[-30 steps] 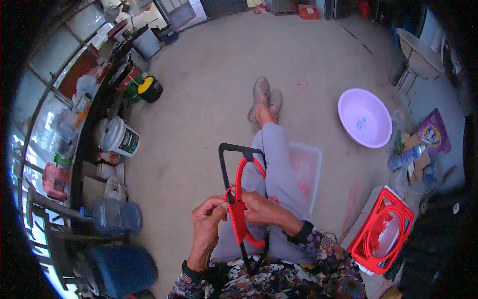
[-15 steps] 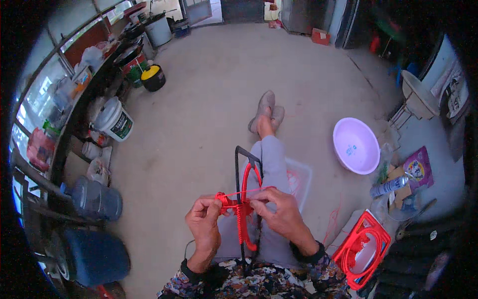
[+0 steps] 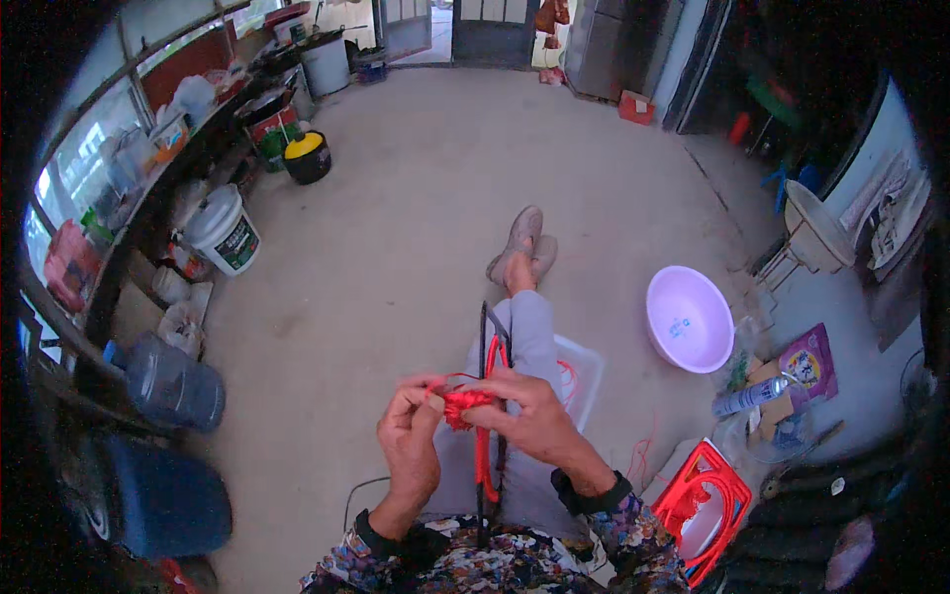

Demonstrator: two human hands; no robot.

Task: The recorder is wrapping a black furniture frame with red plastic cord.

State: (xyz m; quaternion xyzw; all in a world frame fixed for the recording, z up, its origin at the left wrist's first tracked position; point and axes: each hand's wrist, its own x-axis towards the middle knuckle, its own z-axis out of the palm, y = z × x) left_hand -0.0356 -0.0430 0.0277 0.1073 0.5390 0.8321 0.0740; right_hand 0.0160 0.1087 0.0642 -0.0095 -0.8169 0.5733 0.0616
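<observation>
A black metal frame (image 3: 484, 332) stands between my legs, and a red cord-wrapped bar (image 3: 483, 467) runs along it. Over it, my left hand (image 3: 410, 436) pinches one end of a bunched red knotted cord (image 3: 461, 406) between thumb and fingers. My right hand (image 3: 529, 411) is closed on the cord's other side, with the frame just under its fingers. A thin red strand arches between both hands. The fingertips of my right hand partly hide the cord.
By my right leg sits a translucent tub (image 3: 584, 381) with red strands. Further right are a red frame (image 3: 722, 515) over a pale container and a lilac basin (image 3: 690, 322). A water jug (image 3: 176, 383), a blue barrel (image 3: 168, 495) and a lidded white bucket (image 3: 224, 230) line the left.
My right hand has moved left, closer to my left hand, onto the bunched cord. The strand stretched straight between them now arches loosely. The whole view has shifted slightly.
</observation>
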